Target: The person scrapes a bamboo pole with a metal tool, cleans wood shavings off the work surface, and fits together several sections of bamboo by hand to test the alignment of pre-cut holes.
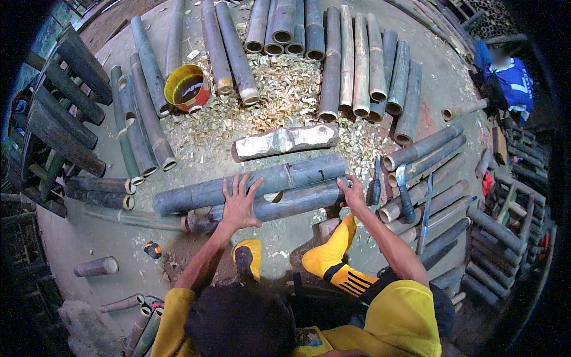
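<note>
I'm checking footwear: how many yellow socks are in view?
2: the left yellow sock, below the left hand, and the right yellow sock, black-striped, below the right hand. Others may be hidden.

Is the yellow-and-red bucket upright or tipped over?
Upright: the bucket has its open mouth facing up, its red side below.

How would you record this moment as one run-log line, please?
Left hand: spread across upper bamboo pole and lower bamboo pole | right hand: at lower bamboo pole's right end | nearby: wood chips, bucket
</note>
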The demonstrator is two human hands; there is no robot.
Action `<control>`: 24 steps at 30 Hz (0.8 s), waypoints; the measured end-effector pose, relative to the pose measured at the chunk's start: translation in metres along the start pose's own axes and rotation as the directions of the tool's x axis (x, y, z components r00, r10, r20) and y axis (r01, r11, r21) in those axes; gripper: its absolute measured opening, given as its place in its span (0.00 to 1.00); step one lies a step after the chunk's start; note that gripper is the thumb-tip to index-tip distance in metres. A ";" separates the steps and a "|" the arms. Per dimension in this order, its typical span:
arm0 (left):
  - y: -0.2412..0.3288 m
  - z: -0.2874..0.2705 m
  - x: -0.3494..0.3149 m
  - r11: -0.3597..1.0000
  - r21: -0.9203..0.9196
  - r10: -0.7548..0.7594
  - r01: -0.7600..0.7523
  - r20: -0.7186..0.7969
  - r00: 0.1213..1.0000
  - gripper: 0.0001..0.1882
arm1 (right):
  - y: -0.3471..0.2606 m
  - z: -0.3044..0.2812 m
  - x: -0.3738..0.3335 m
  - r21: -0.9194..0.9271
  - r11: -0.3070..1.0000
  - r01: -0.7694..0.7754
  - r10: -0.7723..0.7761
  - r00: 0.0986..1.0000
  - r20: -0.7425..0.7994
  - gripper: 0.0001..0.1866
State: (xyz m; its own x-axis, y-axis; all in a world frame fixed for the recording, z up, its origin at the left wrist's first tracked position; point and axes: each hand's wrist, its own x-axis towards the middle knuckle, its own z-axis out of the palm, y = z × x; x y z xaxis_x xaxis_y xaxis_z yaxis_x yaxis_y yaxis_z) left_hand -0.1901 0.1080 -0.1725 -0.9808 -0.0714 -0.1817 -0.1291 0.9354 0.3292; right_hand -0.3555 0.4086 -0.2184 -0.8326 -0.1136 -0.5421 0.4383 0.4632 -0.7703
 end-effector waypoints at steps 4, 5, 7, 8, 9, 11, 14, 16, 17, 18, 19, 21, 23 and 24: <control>-0.002 0.001 -0.001 1.000 0.008 -0.018 0.018 0.016 1.000 0.69 | -0.002 0.002 -0.002 0.028 1.000 -0.007 0.006 1.000 0.026 0.27; -0.003 0.001 -0.002 1.000 0.012 -0.016 0.016 0.005 1.000 0.69 | -0.005 0.004 -0.003 0.028 1.000 -0.008 0.007 1.000 0.030 0.27; -0.001 0.000 -0.003 1.000 0.010 -0.014 0.014 0.004 1.000 0.69 | -0.003 0.004 -0.005 0.005 1.000 0.003 -0.003 1.000 0.014 0.28; -0.001 0.000 -0.003 1.000 0.008 -0.013 0.013 0.001 1.000 0.69 | -0.002 0.004 -0.005 0.003 1.000 -0.002 0.002 1.000 0.016 0.28; -0.001 0.000 -0.003 1.000 0.007 -0.014 0.014 -0.003 1.000 0.69 | -0.002 0.005 -0.005 0.000 1.000 0.005 -0.005 1.000 0.008 0.28; -0.004 0.001 -0.004 1.000 -0.003 -0.011 0.011 0.009 1.000 0.69 | -0.003 0.006 -0.004 -0.004 1.000 0.009 -0.009 1.000 0.003 0.28; -0.005 0.002 -0.003 1.000 -0.022 -0.008 0.008 0.022 1.000 0.67 | -0.001 0.005 -0.001 -0.005 1.000 -0.010 0.010 0.999 0.030 0.28; -0.002 -0.002 0.009 0.999 -0.042 0.006 -0.005 0.018 1.000 0.64 | 0.010 -0.009 0.011 -0.168 0.979 0.114 -0.118 0.993 -0.019 0.26; -0.003 -0.006 0.019 0.996 -0.076 0.040 -0.040 0.005 0.999 0.56 | 0.006 -0.024 0.021 -0.420 0.895 0.147 -0.131 0.989 0.068 0.25; -0.012 -0.007 0.024 0.993 -0.107 0.055 -0.055 0.001 0.998 0.48 | -0.014 -0.030 0.026 -0.635 0.747 0.196 -0.109 0.979 0.174 0.24; -0.037 -0.006 0.032 0.959 -0.285 -0.011 0.008 -0.007 1.000 0.38 | -0.049 -0.030 0.023 -0.753 0.592 0.288 -0.085 0.951 0.297 0.22; -0.078 -0.009 0.075 0.861 -0.506 -0.122 0.043 -0.124 0.985 0.24 | -0.097 -0.028 0.032 -0.824 0.437 0.360 -0.201 0.932 0.301 0.22; -0.112 -0.013 0.117 0.846 -0.532 -0.232 0.043 -0.294 0.927 0.19 | -0.147 -0.013 0.042 -0.821 0.438 0.366 -0.256 0.926 0.276 0.21; -0.133 -0.013 0.133 0.860 -0.507 -0.277 0.064 -0.358 0.892 0.19 | -0.171 0.002 0.046 -0.723 0.549 0.420 -0.291 0.906 0.306 0.20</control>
State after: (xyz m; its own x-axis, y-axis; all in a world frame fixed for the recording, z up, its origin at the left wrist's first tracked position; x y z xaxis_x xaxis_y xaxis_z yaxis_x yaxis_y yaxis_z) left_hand -0.3051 -0.0306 -0.2288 -0.8911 -0.4470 0.0787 -0.2475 0.6240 0.7412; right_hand -0.4688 0.3224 -0.1122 -0.7789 -0.5066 -0.3696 -0.3539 0.8417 -0.4079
